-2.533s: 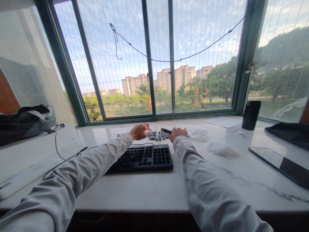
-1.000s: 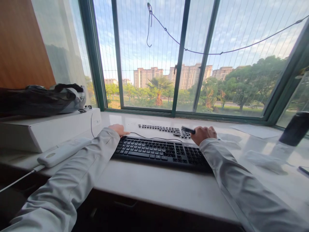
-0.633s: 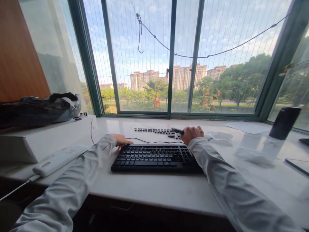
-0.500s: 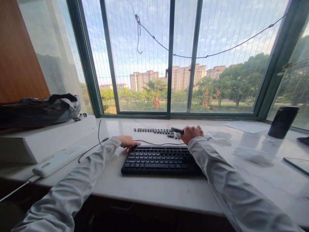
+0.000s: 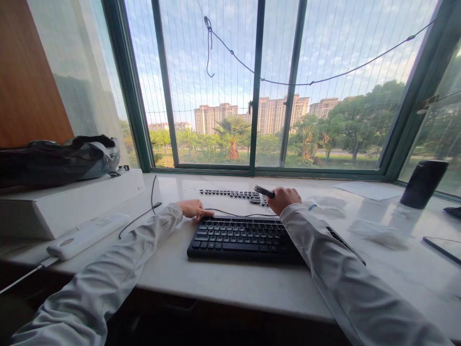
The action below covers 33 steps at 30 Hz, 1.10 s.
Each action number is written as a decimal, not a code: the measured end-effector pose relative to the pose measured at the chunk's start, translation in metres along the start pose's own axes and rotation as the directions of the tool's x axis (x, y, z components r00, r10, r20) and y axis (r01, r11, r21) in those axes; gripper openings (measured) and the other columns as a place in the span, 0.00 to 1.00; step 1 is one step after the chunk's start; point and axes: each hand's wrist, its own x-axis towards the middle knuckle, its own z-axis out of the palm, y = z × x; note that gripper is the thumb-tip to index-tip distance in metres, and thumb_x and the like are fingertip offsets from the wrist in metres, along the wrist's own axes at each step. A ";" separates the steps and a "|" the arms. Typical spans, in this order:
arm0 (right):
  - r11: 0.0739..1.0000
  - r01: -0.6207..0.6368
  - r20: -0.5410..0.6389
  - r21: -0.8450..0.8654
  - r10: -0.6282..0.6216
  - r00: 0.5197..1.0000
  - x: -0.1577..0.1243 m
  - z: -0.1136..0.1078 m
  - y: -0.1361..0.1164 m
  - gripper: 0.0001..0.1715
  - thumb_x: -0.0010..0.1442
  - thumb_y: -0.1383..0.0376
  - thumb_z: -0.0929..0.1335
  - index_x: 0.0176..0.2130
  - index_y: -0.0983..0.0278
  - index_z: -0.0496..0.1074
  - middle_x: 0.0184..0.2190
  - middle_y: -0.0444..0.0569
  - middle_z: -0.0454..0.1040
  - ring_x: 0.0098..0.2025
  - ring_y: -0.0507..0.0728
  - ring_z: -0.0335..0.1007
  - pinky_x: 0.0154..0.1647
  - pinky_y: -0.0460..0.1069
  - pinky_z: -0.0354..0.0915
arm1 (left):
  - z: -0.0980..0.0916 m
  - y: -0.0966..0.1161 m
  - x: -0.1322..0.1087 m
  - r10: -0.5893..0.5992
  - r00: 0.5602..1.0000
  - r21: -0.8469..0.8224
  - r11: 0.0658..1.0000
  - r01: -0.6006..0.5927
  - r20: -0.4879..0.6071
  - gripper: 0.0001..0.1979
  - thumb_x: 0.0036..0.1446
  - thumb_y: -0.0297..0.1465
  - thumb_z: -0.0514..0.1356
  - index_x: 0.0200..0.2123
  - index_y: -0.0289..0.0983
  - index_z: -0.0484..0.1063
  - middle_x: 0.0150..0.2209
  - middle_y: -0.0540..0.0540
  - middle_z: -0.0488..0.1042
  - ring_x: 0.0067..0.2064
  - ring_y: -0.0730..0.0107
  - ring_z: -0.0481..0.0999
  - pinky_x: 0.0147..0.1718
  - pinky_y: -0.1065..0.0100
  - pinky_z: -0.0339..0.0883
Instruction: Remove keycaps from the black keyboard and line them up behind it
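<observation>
In the head view, the keyboard lies on the near part of the white counter, its right part crossed by your right sleeve. Your left hand is at the keyboard's far left corner, a finger stretched along the far edge; you cannot tell from here whether it grips or only rests there. Your right hand is closed around a slim black tool, which points to the left, above the loose keys set out in rows beyond the keyboard. A thin cable runs between those keys and the keyboard. To your right are crumpled plastic wrappers and a black cup; to your left, a white box carries a dark bag.
</observation>
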 end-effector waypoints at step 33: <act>-0.440 -0.353 0.302 0.826 -0.183 0.935 -0.012 0.022 -0.093 0.28 0.48 0.46 0.69 0.20 0.62 0.53 0.15 0.36 0.49 0.17 0.46 0.45 0.17 0.44 0.49 | 0.014 0.046 -0.021 0.398 0.827 0.047 0.909 -0.415 -0.398 0.25 0.50 0.52 0.55 0.30 0.36 0.79 0.27 0.47 0.77 0.29 0.70 0.71 0.31 0.72 0.58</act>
